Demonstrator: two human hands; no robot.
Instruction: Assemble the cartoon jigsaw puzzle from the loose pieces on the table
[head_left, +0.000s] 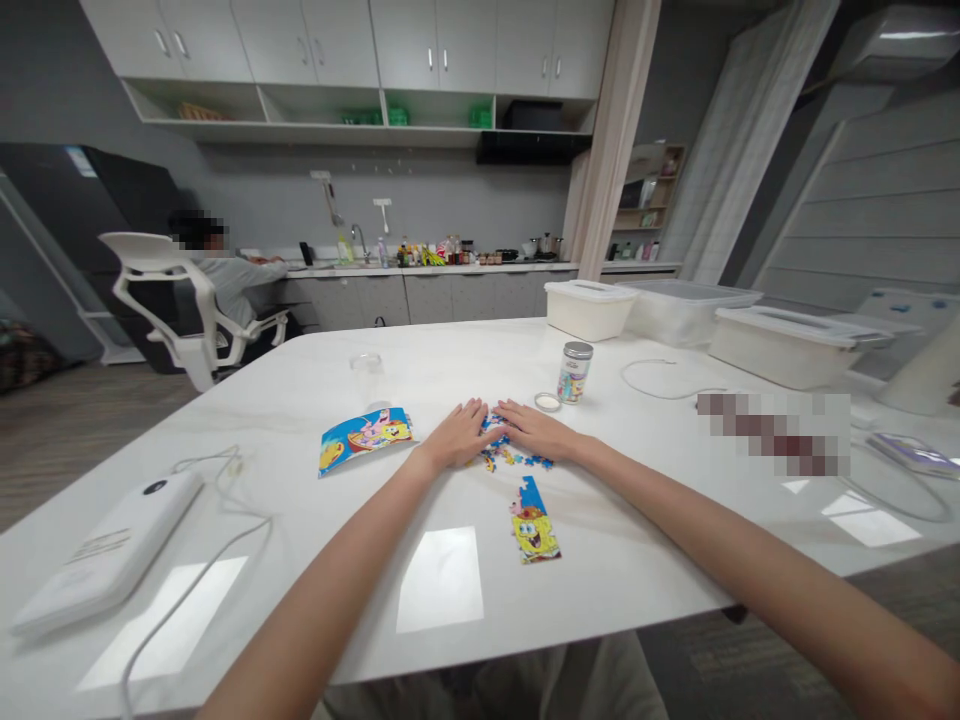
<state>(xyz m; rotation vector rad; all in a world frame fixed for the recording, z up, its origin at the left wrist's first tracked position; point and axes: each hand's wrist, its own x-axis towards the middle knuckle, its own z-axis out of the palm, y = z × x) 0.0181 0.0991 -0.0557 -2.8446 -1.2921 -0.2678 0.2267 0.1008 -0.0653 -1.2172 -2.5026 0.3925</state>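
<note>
In the head view, the left hand point(459, 437) and right hand point(536, 430) lie flat, fingers extended, over small blue-and-yellow jigsaw pieces point(510, 456) on the glossy white bench point(465, 365), seemingly to contain them. Left of the pieces, a curved blue cartoon sheet point(365, 440) faces up, probably for viewing; on their near side, a ragged-edged joined section point(535, 532) shows a grinning yellow character.

head view: one camera, worn on the head.
looks forward and down from the near side of the white table point(465, 350); left hand point(456, 434) and right hand point(538, 430) mid-frame, near; wall cabinets point(405, 40) far off, along the top.
</note>
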